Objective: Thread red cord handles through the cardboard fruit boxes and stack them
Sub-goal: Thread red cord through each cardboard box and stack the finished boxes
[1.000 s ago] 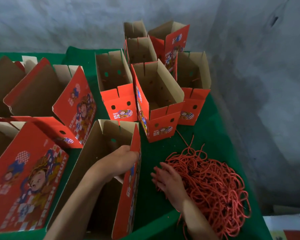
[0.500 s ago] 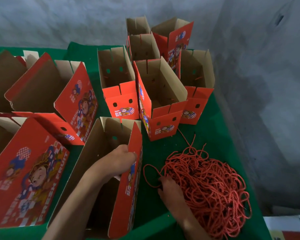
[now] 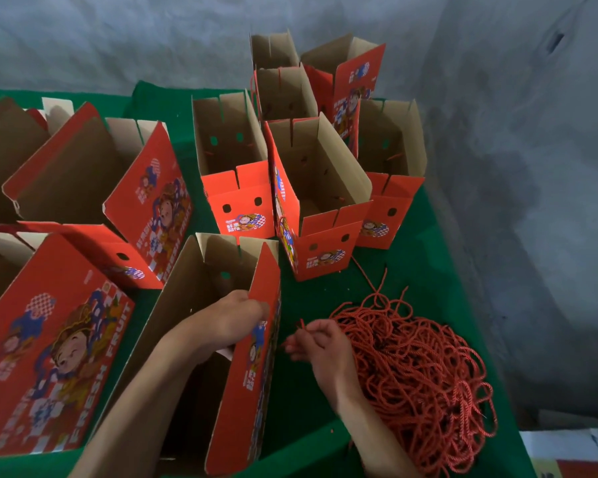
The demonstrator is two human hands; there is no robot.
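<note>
Red printed cardboard, brown on the inside, makes up the open fruit box [image 3: 221, 339] right in front of you on the green-covered counter [image 3: 311, 391]. Your left hand [image 3: 228, 319] reaches into it from above, and its grip is curled over the top edge of the box's right wall, holding that wall. Just beside the box, your right hand [image 3: 320, 346] hovers above the green cloth, its grip closed in a pinch on the end of a thin red cord [image 3: 301, 324], whose short tip sticks up past the fingertips. That hand sits at the left edge of a big tangled heap of red twisted cords [image 3: 418, 381], which lies on the counter to the right of the box. Farther back, a cluster of upright open red fruit boxes [image 3: 321, 201] stands close together. To your left, larger red boxes with a cartoon figure print [image 3: 49, 343] lie tilted against one another.
</note>
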